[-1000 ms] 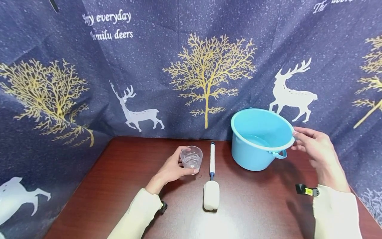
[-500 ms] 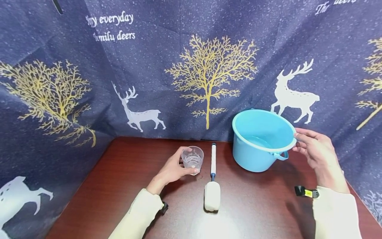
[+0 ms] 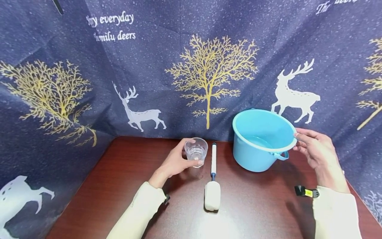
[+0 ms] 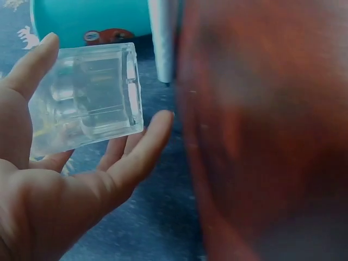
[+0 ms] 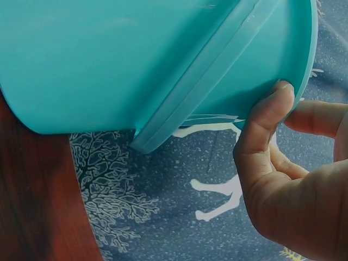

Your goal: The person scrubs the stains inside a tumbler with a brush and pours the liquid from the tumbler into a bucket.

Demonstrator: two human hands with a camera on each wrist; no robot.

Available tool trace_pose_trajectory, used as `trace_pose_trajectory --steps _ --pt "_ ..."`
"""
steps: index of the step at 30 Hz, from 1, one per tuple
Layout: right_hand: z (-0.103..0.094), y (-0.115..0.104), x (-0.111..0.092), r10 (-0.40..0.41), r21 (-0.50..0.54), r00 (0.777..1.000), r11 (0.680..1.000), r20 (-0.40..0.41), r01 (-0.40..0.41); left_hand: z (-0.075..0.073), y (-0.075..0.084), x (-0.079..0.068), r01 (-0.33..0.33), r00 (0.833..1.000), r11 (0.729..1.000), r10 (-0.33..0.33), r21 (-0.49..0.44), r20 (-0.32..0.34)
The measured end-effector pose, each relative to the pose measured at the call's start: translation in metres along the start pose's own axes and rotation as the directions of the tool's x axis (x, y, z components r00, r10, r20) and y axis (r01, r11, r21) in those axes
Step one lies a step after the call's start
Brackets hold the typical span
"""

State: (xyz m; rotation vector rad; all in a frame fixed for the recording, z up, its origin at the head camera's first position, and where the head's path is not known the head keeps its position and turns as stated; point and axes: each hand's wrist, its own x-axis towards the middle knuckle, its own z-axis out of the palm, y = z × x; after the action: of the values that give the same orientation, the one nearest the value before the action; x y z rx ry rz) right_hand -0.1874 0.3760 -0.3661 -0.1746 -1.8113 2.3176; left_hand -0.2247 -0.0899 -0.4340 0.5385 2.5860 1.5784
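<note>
My left hand [image 3: 176,161] grips a clear cup [image 3: 196,153] with some clear liquid in it, fingers on the far side and thumb on the near side. In the left wrist view the cup [image 4: 95,95] shows its base raised off the table. At the right stands a light blue bucket [image 3: 252,156], upright, with its handle [image 3: 282,155] hanging down. My right hand [image 3: 319,151] holds the bucket's rim at its right side. The right wrist view shows the thumb [image 5: 266,114] bent against the bucket wall [image 5: 109,65] just under the rim.
Between cup and bucket lies a brush [image 3: 212,196] with a white sponge head and a long white handle, its head towards me. The brown table [image 3: 119,186] ends at a dark blue cloth [image 3: 143,83] printed with deer and trees.
My left hand has moved the cup up and slightly to the right, away from the table. The right hand and the bucket have stayed in place, apart from a small shift of the head view.
</note>
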Motion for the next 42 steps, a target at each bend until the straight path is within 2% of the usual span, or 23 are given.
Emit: trace_pose_trajectory --steps 7,15,23,35,42 --pt "-0.001 0.0 0.001 0.008 0.002 1.0 1.0 -0.003 -0.008 -0.003 0.03 0.011 -0.035 0.999 0.999 0.035 0.014 0.0" --pt "-0.001 0.001 0.001 0.006 -0.001 1.0 1.0 -0.005 -0.006 0.002 0.053 0.024 -0.073 0.997 0.997 0.073 -0.006 0.01" --pt "0.0 0.001 0.0 0.012 -0.008 1.0 1.0 -0.017 -0.012 0.006 0.074 0.037 -0.111 0.994 0.993 0.111 -0.033 0.018" --pt "0.0 0.0 -0.001 0.028 -0.02 0.999 0.999 -0.037 -0.029 0.01 0.1 0.053 -0.111 0.994 0.994 0.111 -0.005 0.023" --pt "0.0 -0.003 -0.001 0.019 -0.014 0.999 1.0 -0.041 -0.02 0.012 0.114 0.063 -0.121 0.991 0.992 0.12 0.031 0.054"
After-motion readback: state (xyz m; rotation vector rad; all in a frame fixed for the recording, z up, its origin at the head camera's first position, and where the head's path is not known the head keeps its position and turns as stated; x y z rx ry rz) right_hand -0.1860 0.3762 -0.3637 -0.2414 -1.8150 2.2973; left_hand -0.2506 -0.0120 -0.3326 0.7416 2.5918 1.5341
